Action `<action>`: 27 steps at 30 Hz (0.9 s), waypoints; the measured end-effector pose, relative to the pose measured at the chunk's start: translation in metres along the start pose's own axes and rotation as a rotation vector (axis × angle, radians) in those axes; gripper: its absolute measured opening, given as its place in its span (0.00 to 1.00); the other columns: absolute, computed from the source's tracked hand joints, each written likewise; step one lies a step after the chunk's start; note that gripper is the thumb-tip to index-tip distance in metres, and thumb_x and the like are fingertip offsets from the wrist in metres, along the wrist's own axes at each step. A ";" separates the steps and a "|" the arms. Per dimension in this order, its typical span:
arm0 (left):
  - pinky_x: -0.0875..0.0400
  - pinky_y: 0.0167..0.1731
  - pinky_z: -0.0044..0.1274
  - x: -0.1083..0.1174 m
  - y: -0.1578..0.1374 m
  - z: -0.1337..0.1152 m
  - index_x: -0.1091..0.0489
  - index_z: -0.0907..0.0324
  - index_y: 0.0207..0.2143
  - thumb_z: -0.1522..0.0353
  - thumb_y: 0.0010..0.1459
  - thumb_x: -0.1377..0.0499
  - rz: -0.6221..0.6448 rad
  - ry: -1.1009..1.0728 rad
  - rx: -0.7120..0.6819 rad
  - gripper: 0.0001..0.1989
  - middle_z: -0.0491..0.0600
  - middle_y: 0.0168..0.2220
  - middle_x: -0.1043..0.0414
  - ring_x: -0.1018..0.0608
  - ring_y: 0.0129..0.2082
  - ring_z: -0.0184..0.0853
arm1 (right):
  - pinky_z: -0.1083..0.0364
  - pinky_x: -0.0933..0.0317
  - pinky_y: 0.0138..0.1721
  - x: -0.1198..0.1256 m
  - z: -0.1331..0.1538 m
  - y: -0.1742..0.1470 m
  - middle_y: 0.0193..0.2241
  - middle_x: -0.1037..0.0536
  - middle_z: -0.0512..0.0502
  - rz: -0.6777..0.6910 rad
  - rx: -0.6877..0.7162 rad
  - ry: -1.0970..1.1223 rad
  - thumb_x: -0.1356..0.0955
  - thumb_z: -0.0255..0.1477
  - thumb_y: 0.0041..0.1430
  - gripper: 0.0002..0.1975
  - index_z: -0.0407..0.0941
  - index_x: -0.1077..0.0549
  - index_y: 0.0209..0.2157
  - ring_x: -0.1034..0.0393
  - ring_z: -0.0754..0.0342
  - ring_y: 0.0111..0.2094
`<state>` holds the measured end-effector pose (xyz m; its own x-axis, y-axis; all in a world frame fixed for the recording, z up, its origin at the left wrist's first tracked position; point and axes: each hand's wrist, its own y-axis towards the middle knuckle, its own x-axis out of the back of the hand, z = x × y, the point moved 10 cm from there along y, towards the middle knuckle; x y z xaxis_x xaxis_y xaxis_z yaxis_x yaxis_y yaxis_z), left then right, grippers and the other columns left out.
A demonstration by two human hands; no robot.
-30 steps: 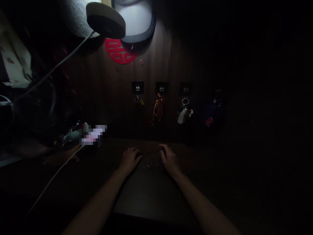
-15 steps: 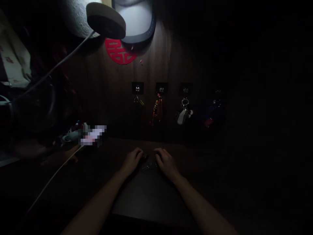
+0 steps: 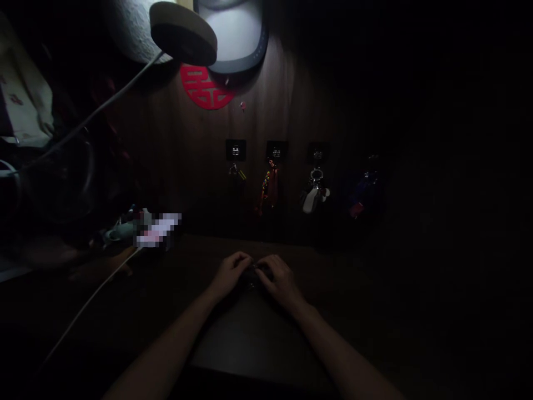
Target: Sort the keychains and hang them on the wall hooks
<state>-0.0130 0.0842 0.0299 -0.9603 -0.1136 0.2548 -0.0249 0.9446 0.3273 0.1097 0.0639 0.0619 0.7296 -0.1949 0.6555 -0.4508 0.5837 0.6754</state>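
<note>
At the middle of the dark tabletop (image 3: 241, 333), my left hand (image 3: 229, 273) and my right hand (image 3: 280, 278) are brought together, fingertips almost meeting. A small bunch of keys (image 3: 251, 286) glints just below the fingertips. My left thumb and fingers are pinched on its upper part. The right thumb and forefinger also close at the same spot, around a small shiny bit (image 3: 254, 265). The dim light and my fingers hide most of what is held.
Black hooks on the wooden panel carry a key ring (image 3: 236, 169), an orange cord (image 3: 270, 186), keys with a pale fob (image 3: 310, 199) and a dark blue item (image 3: 362, 194). A white cable (image 3: 97, 291) crosses the left side. A lamp-like disc (image 3: 183, 33) hangs above.
My right hand has moved left to meet my left hand, which shifted slightly right. The gap between them has closed, and the fingertips now cover part of the keys.
</note>
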 end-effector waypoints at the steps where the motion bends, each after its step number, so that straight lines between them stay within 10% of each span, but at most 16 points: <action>1: 0.34 0.36 0.22 -0.001 0.000 0.000 0.30 0.60 0.29 0.61 0.52 0.47 0.007 0.001 0.000 0.12 0.46 0.29 0.28 0.28 0.33 0.33 | 0.53 0.40 0.38 0.000 0.000 0.000 0.31 0.27 0.46 -0.001 0.001 -0.004 0.38 0.28 0.57 0.05 0.46 0.31 0.34 0.34 0.52 0.35; 27: 0.33 0.36 0.23 -0.004 -0.005 -0.013 0.29 0.58 0.31 0.63 0.51 0.43 0.034 0.078 -0.083 0.09 0.46 0.32 0.25 0.26 0.34 0.33 | 0.58 0.38 0.34 0.012 -0.013 0.002 0.28 0.27 0.48 -0.122 -0.147 0.264 0.40 0.29 0.58 0.07 0.46 0.31 0.30 0.32 0.55 0.31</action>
<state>-0.0051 0.0757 0.0386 -0.9354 -0.1091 0.3363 0.0331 0.9200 0.3906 0.1241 0.0729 0.0672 0.8905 -0.0707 0.4495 -0.2865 0.6802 0.6747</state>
